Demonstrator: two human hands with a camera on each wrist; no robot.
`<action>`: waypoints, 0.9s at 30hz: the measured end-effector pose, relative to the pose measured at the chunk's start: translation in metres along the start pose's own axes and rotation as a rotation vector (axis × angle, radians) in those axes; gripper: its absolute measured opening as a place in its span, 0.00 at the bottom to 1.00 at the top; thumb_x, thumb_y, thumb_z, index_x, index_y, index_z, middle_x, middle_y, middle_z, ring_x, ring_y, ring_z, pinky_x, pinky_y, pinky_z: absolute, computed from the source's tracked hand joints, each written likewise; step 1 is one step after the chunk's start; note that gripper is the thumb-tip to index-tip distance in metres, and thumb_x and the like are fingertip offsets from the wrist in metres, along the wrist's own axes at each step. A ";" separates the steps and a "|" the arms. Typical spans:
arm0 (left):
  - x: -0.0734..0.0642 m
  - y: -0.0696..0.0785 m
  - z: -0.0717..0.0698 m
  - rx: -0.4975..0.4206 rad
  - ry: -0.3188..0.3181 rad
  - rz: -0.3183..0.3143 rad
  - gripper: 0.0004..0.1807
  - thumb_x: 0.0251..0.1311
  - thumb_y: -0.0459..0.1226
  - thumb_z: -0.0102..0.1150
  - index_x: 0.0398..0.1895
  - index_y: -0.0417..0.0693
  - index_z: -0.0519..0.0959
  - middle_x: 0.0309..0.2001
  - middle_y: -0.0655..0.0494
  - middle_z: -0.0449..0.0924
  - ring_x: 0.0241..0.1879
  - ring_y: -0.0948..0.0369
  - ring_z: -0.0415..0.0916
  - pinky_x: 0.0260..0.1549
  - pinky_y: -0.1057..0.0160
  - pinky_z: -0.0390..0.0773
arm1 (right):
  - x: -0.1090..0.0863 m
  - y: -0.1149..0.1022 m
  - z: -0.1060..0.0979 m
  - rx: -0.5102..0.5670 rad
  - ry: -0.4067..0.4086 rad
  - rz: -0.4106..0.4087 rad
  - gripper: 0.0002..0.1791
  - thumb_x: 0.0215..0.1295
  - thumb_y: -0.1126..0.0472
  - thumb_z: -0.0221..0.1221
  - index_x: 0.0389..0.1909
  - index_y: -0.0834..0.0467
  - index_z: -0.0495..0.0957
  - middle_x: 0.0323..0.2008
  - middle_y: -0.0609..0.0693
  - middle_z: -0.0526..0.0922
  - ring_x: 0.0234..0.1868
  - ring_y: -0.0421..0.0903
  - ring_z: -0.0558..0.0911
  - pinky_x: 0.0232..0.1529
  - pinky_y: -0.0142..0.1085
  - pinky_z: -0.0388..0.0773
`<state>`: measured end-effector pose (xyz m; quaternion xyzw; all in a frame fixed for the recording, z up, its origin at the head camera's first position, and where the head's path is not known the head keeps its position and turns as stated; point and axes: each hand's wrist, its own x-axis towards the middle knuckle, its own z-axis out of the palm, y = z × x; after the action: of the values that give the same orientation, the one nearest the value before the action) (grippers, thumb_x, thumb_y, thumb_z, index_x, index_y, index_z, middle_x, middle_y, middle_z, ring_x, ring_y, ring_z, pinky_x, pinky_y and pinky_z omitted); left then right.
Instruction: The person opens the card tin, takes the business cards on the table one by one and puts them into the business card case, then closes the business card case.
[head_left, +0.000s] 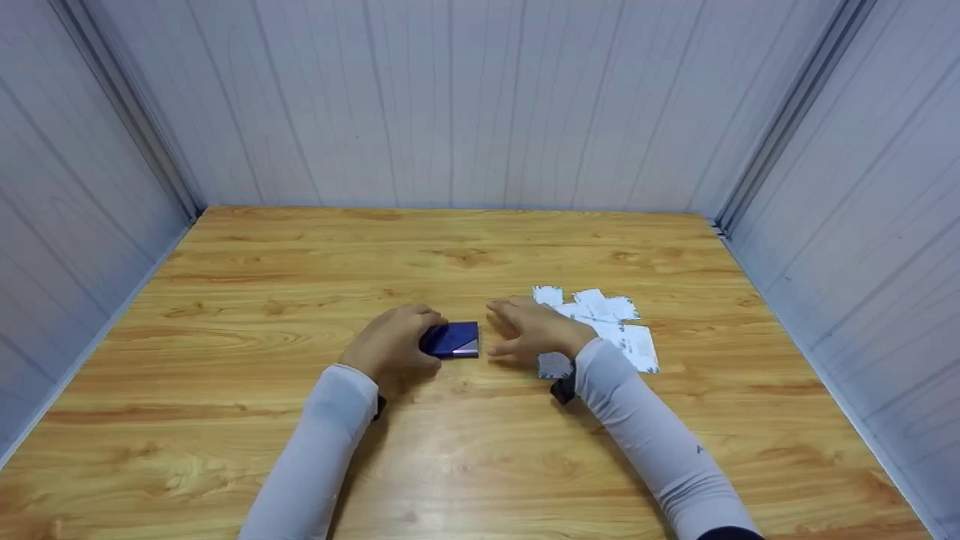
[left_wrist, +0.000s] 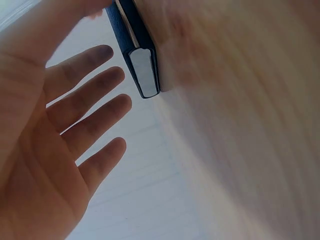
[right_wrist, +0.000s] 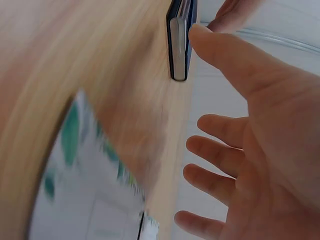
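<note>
Foremost, toward the near edge of a wood-grain tabletop point(head_left: 465, 255): a pale left sleeve point(head_left: 307, 457) and a pale right sleeve point(head_left: 660, 450), with a small black device point(head_left: 380, 407) under the left wrist and a second black device point(head_left: 564, 388) under the right. Just past the cuffs, a left hand point(head_left: 394, 341) arched around the left end of a blue case point(head_left: 456, 337), thumb toward the near edge; in the left wrist view, all four fingers extended, spread and released, with contact between thumb and case impossible to tell. Opposite, across a narrow strip of bare wood, a right hand point(head_left: 540, 330), palm toward the case, likewise released, fingers slightly bent and apart. Pictured flat between the two, about midway from the left edge to the right edge of the tabletop: the case, book-like in shape, silvery at one near corner of its top, with a pale end face between dark covers. Toward the right edge, partly hidden beneath the right hand and wrist, a loose, overlapping spread of white cards point(head_left: 637, 345), green leaf print along the border in the right wrist view. Beyond the far edge, a pale back wall point(head_left: 450, 105) with grey upright lines, joined near the far corners to a left wall point(head_left: 60, 187) and a right wall point(head_left: 877, 187).
</note>
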<state>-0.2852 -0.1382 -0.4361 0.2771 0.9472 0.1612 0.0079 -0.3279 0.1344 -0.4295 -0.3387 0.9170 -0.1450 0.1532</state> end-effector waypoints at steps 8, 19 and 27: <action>0.004 0.002 -0.003 0.025 -0.069 -0.043 0.30 0.55 0.43 0.75 0.62 0.46 0.81 0.56 0.50 0.81 0.53 0.54 0.78 0.52 0.54 0.78 | 0.014 -0.011 0.006 -0.008 -0.008 -0.021 0.40 0.70 0.40 0.59 0.74 0.59 0.64 0.69 0.54 0.68 0.71 0.50 0.65 0.71 0.41 0.60; 0.005 0.002 -0.003 -0.023 -0.077 -0.044 0.25 0.57 0.39 0.74 0.59 0.46 0.83 0.52 0.51 0.83 0.47 0.57 0.79 0.48 0.56 0.79 | 0.022 -0.019 0.009 0.025 0.034 -0.027 0.32 0.68 0.46 0.64 0.66 0.60 0.73 0.60 0.52 0.75 0.62 0.49 0.73 0.65 0.40 0.67; 0.005 -0.001 -0.002 -0.051 -0.047 0.020 0.21 0.56 0.36 0.73 0.54 0.44 0.85 0.48 0.51 0.85 0.44 0.59 0.80 0.44 0.57 0.80 | 0.024 -0.018 0.012 0.035 0.047 -0.023 0.31 0.67 0.46 0.65 0.63 0.60 0.75 0.58 0.52 0.75 0.60 0.49 0.74 0.64 0.39 0.69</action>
<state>-0.2901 -0.1365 -0.4342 0.2901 0.9394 0.1789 0.0356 -0.3306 0.1037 -0.4379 -0.3427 0.9137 -0.1708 0.1359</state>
